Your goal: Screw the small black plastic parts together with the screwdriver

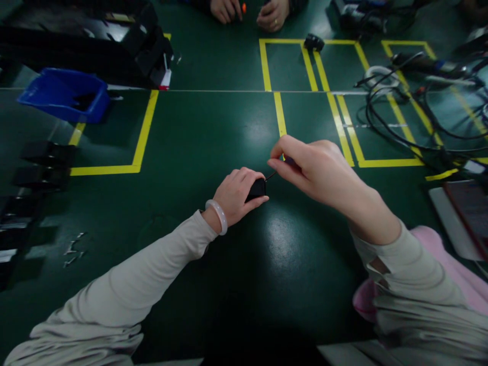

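Near the middle of the green table, my left hand is closed around a small black box-shaped part. A pale bangle circles that wrist. Just to the right and slightly higher in the view, my right hand pinches a thin dark rod-like tool. The tool slants down to the left, its tip at the upper right edge of the black part. Its handle is mostly hidden in my fingers, so its exact kind does not show.
A blue bin stands at left, above several black parts. Small screws lie lower left. Black cables and a tablet-like device occupy the right. Another person's hands rest at the far side.
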Motion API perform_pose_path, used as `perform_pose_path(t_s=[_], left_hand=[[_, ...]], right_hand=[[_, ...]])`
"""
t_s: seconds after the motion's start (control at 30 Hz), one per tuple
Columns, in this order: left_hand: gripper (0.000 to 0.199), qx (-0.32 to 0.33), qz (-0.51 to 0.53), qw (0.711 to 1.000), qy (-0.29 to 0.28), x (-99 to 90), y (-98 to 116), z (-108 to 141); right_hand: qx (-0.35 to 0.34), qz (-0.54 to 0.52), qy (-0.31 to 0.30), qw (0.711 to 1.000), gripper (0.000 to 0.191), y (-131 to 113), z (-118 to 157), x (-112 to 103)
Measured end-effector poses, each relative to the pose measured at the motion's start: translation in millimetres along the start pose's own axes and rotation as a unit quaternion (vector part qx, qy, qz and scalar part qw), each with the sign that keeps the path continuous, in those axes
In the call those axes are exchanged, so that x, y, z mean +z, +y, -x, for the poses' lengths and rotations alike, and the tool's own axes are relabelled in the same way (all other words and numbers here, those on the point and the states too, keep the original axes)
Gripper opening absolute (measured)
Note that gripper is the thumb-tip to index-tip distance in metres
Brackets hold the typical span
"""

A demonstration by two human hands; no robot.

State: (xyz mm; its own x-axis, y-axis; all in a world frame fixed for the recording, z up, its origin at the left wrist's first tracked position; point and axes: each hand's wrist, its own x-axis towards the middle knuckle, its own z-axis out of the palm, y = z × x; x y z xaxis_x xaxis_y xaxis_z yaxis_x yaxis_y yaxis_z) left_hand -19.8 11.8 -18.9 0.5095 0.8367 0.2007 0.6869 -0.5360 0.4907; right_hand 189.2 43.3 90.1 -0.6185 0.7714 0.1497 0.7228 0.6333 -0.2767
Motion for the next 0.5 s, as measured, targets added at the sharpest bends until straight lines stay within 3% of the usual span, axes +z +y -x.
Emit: perform_pose_path(t_s=[0.5], left_hand=[[0.051,-0.010,0.007,1.000,-0.011,-0.8,0.2,-0.3]], right_hand=[[-0.009,-0.018,0.009,1.000,0.023,0.2,0.2,-0.2]])
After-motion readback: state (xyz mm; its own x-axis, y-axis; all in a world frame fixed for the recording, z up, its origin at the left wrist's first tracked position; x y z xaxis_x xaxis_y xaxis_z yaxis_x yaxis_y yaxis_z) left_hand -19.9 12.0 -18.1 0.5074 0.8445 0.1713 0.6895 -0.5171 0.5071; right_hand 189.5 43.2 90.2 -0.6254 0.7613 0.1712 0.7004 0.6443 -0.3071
